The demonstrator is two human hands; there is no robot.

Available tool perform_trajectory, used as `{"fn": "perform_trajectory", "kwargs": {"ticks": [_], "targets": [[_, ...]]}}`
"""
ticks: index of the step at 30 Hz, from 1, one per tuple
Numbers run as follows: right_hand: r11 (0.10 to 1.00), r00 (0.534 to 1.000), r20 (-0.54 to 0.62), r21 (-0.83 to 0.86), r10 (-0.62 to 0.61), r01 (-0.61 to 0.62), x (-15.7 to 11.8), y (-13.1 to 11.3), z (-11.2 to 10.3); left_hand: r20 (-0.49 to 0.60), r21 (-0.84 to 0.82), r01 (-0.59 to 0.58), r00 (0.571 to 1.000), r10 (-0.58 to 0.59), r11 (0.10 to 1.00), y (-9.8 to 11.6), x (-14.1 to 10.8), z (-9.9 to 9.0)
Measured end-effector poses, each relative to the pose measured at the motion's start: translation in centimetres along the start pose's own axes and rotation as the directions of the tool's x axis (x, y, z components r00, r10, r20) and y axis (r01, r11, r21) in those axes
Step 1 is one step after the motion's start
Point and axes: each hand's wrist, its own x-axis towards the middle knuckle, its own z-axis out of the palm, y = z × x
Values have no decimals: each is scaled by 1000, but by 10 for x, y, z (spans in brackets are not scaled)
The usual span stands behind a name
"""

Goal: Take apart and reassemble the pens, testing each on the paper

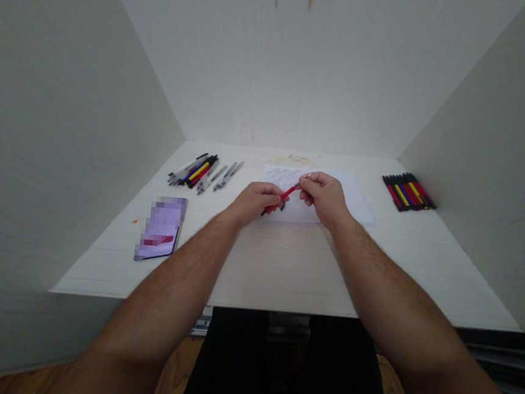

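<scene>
My left hand (259,201) is closed round a red pen (289,192), whose dark end sticks out below the fingers. The pen slants up to the right, to where my right hand (322,193) pinches its far end. A small shiny tip shows above those right fingertips; whether it is a separate part I cannot tell. Both hands are over white paper (354,199) with handwriting on it. A small dark piece (283,206) shows beside the left fingers, partly hidden.
To the left lie clear pens (227,177) and a pile of coloured pens (203,170). A phone (161,228) with a lit, blurred screen is nearer me. A row of red, yellow and blue pens (409,191) lies by the right wall. Walls enclose the white table (278,272) on three sides.
</scene>
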Motion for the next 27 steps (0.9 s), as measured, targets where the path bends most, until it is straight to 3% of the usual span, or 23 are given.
{"fn": "perform_trajectory", "kwargs": {"ticks": [9,13,15,18,21,27], "targets": [[1000,1000,10,12,-25,25,0,-2,1,-57,42,-17,998,19,999,-8,3,-3],[971,997,-56,-236,-60,45,6,8,-5,-139,5,5,990,-4,1000,-8,6,-3],[871,987,-22,-475,-157,127,8,14,-9,-176,1,19,984,-19,1000,-10,8,-4],[616,969,125,-753,-211,232,7,19,-12,-200,7,48,979,-46,999,-14,10,-5],[451,962,242,-850,-125,273,2,18,-10,-204,22,84,976,-78,996,-16,11,-5],[289,946,321,-902,-53,322,-3,16,-3,-217,20,120,970,-113,993,-14,10,-3]]}}
